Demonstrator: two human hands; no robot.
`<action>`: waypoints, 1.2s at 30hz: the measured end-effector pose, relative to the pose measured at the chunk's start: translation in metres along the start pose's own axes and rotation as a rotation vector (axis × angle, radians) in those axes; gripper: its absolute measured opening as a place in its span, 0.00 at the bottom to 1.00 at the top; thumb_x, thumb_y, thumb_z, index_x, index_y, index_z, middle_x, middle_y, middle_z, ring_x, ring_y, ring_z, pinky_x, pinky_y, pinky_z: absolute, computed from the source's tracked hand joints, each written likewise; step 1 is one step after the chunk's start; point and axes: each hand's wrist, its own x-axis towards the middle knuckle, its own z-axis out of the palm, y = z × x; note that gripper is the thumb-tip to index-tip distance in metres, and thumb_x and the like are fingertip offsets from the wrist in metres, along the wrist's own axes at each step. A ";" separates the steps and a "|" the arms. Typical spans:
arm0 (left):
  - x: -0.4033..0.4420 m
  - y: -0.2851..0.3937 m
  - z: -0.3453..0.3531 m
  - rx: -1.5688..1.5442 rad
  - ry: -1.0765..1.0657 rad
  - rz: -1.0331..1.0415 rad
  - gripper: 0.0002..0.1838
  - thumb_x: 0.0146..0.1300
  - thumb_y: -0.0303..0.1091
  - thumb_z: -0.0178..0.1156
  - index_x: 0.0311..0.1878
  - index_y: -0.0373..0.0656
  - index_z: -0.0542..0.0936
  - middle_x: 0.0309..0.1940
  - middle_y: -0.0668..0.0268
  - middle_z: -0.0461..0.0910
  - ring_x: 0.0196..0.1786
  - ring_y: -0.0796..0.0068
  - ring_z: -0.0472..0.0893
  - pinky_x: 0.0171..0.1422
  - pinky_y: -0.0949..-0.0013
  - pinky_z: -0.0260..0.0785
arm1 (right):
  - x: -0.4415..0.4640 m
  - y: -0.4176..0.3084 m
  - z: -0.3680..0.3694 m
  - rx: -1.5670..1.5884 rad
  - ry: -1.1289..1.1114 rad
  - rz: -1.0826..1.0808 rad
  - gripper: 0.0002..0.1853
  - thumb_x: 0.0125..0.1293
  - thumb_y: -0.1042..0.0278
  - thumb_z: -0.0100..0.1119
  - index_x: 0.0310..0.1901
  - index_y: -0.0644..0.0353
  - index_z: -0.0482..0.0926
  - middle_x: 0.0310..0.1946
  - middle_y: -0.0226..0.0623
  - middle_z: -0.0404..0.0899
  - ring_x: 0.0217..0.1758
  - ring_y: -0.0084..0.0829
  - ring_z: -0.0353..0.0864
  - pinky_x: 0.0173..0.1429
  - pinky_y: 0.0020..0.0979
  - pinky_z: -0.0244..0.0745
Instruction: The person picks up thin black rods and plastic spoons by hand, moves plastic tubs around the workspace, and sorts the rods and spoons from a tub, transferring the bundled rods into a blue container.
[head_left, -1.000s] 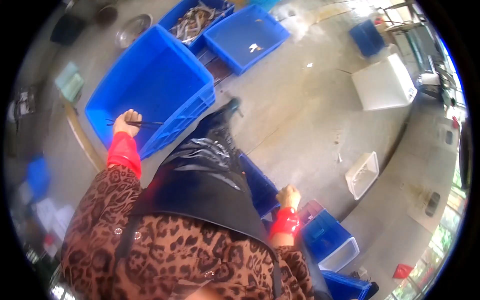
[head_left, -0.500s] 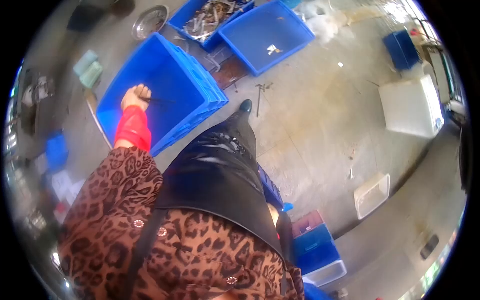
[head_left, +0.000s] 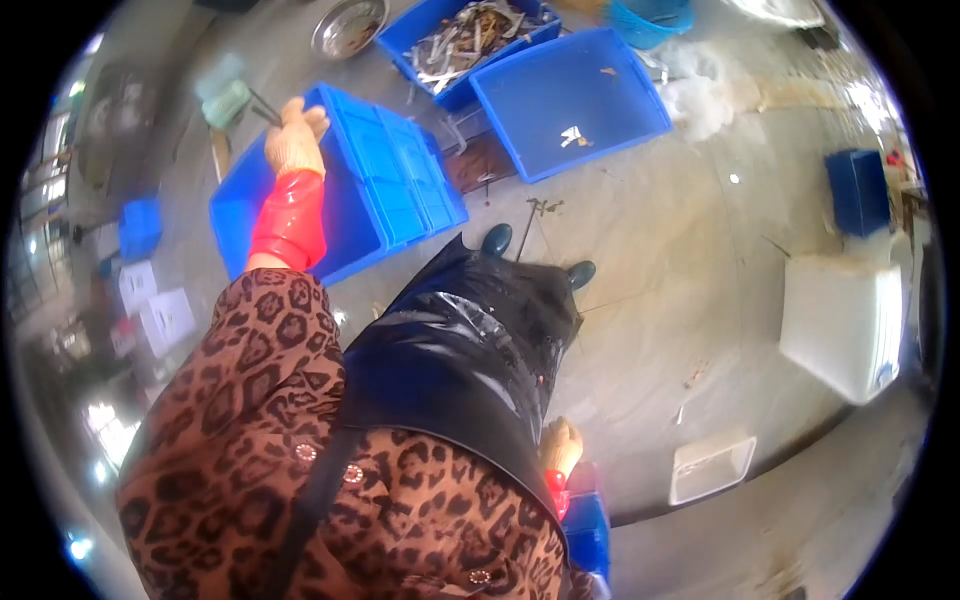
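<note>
- The left hand is holding a dark, thin tool. Its grip is pinching the tool, with the fingers wrapping around it, maybe so it is not slipping away.
- The tool is poking out past the fist, over by the big blue tub. I cannot tell if the hand is touching the tub's rim.
- The tub is sitting on the floor, in front of the person and to the left. One outer side is showing a lot. I cannot tell if the tub is tipping or if the round lens is bending it.
- The right hand is hanging low by the black apron, near a blue box. The fingers look curled, but I cannot tell if that grip is pinching anything.
- Red cuffs are covering both wrists, likely keeping the sleeves dry. The apron is looking shiny and wet.
- Past the tub, a blue bin is holding a messy pile of scraps. A wide blue tray is sitting just beside it, with a few bits lying inside. A metal bowl is resting near them.
- Dark boots are standing on the grey, stained floor.
- Off to the right, a big white box and a small white tray are sitting apart.
</note>
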 end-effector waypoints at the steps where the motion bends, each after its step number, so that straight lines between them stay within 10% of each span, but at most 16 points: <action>1: -0.008 0.016 0.006 -0.046 -0.063 0.034 0.12 0.54 0.35 0.52 0.36 0.36 0.71 0.23 0.58 0.76 0.22 0.68 0.75 0.32 0.70 0.71 | 0.006 -0.019 0.003 -0.012 -0.084 -0.070 0.14 0.56 0.66 0.51 0.40 0.68 0.68 0.24 0.34 0.70 0.21 0.22 0.68 0.21 0.21 0.65; 6: -0.084 0.023 0.058 -0.262 -0.378 -0.255 0.10 0.53 0.37 0.55 0.30 0.39 0.75 0.21 0.61 0.75 0.24 0.70 0.75 0.38 0.68 0.70 | 0.047 -0.173 0.044 -0.843 -0.156 -0.488 0.18 0.54 0.58 0.53 0.30 0.70 0.74 0.24 0.39 0.75 0.25 0.27 0.71 0.34 0.27 0.66; 9: -0.132 -0.038 0.081 -0.147 -0.598 -0.464 0.10 0.56 0.36 0.51 0.34 0.38 0.74 0.22 0.59 0.75 0.26 0.68 0.75 0.36 0.68 0.69 | 0.017 -0.234 0.124 -0.527 -0.601 -0.595 0.22 0.53 0.62 0.56 0.45 0.69 0.69 0.41 0.43 0.73 0.43 0.31 0.71 0.49 0.28 0.64; 12: -0.185 -0.116 0.124 -0.119 -0.537 -0.888 0.09 0.56 0.34 0.51 0.33 0.39 0.74 0.25 0.60 0.75 0.29 0.69 0.76 0.36 0.68 0.70 | 0.057 -0.238 0.186 -1.039 -0.732 -0.935 0.37 0.45 0.62 0.61 0.56 0.66 0.56 0.49 0.50 0.67 0.52 0.39 0.67 0.54 0.30 0.61; 14: -0.202 -0.144 0.136 0.133 -0.644 -0.659 0.10 0.55 0.37 0.50 0.35 0.41 0.75 0.29 0.60 0.77 0.33 0.70 0.76 0.41 0.69 0.67 | 0.055 -0.236 0.234 -1.150 -0.661 -0.717 0.37 0.46 0.61 0.60 0.57 0.65 0.55 0.43 0.50 0.71 0.46 0.42 0.72 0.49 0.32 0.65; 19: -0.161 -0.257 0.163 0.298 -0.528 -1.046 0.14 0.54 0.38 0.51 0.36 0.37 0.74 0.29 0.58 0.77 0.31 0.69 0.76 0.37 0.70 0.68 | 0.146 -0.173 0.282 -1.247 -0.414 -0.555 0.32 0.48 0.57 0.56 0.55 0.56 0.58 0.33 0.47 0.76 0.38 0.45 0.75 0.40 0.35 0.69; 24: -0.149 -0.319 0.175 0.409 -0.439 -1.147 0.13 0.55 0.40 0.51 0.35 0.39 0.74 0.22 0.62 0.76 0.26 0.73 0.75 0.33 0.72 0.67 | 0.215 -0.109 0.314 -1.133 -0.462 -0.276 0.19 0.56 0.64 0.47 0.50 0.58 0.63 0.41 0.34 0.71 0.46 0.26 0.68 0.49 0.26 0.62; 27: -0.134 -0.364 0.170 0.745 -1.125 -0.822 0.17 0.54 0.44 0.51 0.36 0.39 0.74 0.28 0.63 0.78 0.36 0.71 0.76 0.45 0.72 0.65 | 0.277 -0.055 0.298 -0.548 -0.413 0.006 0.12 0.60 0.68 0.42 0.45 0.54 0.68 0.39 0.33 0.70 0.46 0.24 0.66 0.49 0.25 0.61; 30: -0.103 -0.426 0.176 0.645 -1.451 -0.531 0.21 0.48 0.47 0.54 0.38 0.39 0.74 0.33 0.60 0.77 0.38 0.67 0.75 0.46 0.70 0.64 | 0.279 -0.091 0.310 -0.423 -0.214 0.024 0.20 0.57 0.60 0.45 0.50 0.61 0.66 0.18 0.33 0.68 0.15 0.19 0.63 0.15 0.20 0.59; 32: -0.066 -0.478 0.180 0.633 -1.256 -0.822 0.21 0.47 0.47 0.55 0.38 0.40 0.75 0.33 0.59 0.77 0.37 0.65 0.75 0.44 0.67 0.66 | 0.296 -0.105 0.299 -0.324 -0.115 -0.006 0.21 0.55 0.61 0.47 0.48 0.65 0.68 0.16 0.31 0.67 0.12 0.17 0.59 0.15 0.18 0.58; 33: -0.047 -0.477 0.207 1.302 -1.071 -0.533 0.19 0.47 0.44 0.53 0.38 0.40 0.75 0.33 0.58 0.77 0.36 0.62 0.76 0.42 0.65 0.67 | 0.310 -0.115 0.296 -0.304 -0.086 -0.062 0.22 0.55 0.61 0.47 0.48 0.67 0.67 0.16 0.30 0.67 0.12 0.16 0.58 0.14 0.17 0.57; 36: 0.015 -0.581 0.215 1.410 -0.575 0.082 0.19 0.52 0.46 0.48 0.44 0.47 0.74 0.38 0.53 0.74 0.41 0.54 0.74 0.47 0.63 0.66 | 0.338 -0.134 0.292 -0.206 -0.037 -0.149 0.23 0.56 0.61 0.48 0.50 0.69 0.65 0.14 0.28 0.65 0.10 0.14 0.53 0.13 0.16 0.54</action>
